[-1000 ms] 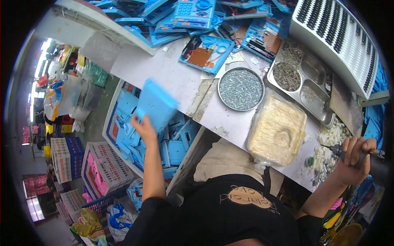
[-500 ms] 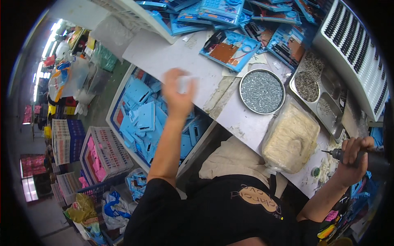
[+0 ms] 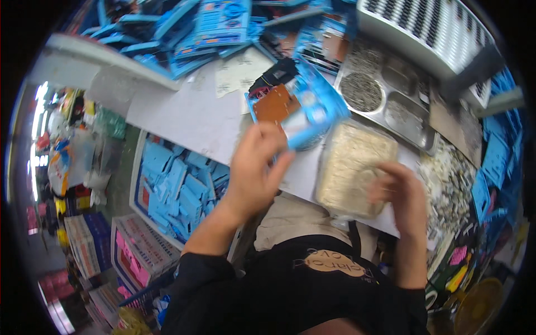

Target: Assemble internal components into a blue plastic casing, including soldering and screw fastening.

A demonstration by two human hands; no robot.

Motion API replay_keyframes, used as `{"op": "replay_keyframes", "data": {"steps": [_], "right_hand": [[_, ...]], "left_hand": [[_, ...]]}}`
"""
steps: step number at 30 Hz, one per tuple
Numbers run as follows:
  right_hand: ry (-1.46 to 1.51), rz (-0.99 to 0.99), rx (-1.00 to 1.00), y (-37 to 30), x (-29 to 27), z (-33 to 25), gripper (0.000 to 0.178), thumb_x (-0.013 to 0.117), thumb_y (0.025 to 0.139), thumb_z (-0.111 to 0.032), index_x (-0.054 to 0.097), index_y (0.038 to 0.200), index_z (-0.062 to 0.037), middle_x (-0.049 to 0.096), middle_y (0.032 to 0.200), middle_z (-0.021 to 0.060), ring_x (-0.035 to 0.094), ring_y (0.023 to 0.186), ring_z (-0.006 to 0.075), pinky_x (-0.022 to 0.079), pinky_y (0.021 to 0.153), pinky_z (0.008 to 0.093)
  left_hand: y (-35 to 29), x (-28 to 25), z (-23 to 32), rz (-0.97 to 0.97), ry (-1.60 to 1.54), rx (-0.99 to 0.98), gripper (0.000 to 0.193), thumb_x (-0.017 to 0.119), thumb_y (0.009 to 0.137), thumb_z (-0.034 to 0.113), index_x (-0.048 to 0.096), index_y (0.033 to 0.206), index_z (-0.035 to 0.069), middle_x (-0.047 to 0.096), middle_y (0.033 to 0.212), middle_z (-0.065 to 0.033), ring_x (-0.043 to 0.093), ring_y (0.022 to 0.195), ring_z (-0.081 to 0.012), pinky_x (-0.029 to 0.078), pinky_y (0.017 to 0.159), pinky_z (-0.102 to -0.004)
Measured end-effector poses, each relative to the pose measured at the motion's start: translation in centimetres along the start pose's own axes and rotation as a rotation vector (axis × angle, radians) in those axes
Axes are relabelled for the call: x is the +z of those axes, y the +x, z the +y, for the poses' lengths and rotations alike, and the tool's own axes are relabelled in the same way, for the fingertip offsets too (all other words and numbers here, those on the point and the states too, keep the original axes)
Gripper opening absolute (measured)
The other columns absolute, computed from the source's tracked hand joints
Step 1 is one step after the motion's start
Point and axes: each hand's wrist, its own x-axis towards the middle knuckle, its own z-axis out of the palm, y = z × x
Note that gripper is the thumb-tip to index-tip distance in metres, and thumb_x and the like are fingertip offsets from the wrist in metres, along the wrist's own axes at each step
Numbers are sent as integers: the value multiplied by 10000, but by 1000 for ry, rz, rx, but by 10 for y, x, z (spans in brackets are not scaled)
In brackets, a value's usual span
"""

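A crate of flat blue plastic pieces (image 3: 178,184) sits low at left, below the white worktable (image 3: 190,120). Above the table's near edge, the left hand (image 3: 254,167) pinches a blue card with a brown circuit board (image 3: 298,106). Right of it stands a clear tub of pale small parts (image 3: 352,167); the right hand (image 3: 399,195) hovers over its near right corner, blurred, its grip impossible to tell. A steel compartment tray (image 3: 391,103) lies farther back.

R hand (image 3: 399,192) motion-blurred, grip unclear, round tray (image 3: 312,139) mostly hidden

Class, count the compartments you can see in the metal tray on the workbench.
3. In the metal tray: one at the left with dark small parts, one top middle, one lower right. More may be hidden.
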Motion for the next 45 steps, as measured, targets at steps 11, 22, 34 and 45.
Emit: {"op": "replay_keyframes", "data": {"steps": [11,22,34,45], "right_hand": [[-314,379,-70,10,-18,23,502,650,1017,-225,507,1449,-13,717,1104,94,624,1029,181,514,869,342],[-1226,460,-586,24,-19,32,256,739,850,-94,696,1096,-36,654,849,108,564,803,298,472,723,399],[-972,503,-251,52,-33,22,371,703,838,-84,529,1166,-88,619,669,108,648,607,310,484,569,420],[-605,620,-312,18,-27,34,405,719,831,-18,545,1196,-36,636,726,15,551,591,60,448,560,241]], "left_hand": [[-32,73,15,-519,-167,267,254,788,737,9,645,939,65,627,1046,-97,622,943,-304,511,795,-409],[-21,76,-4,-646,-36,292,210,796,781,140,644,919,93,649,1042,-72,645,951,-265,471,775,-420],[3,70,31,-948,133,230,150,745,765,87,626,845,46,574,887,-97,611,886,-301,518,752,-402],[-2,115,48,-485,8,138,374,785,837,194,638,1132,16,620,929,-130,627,886,-315,474,768,-428]]}}
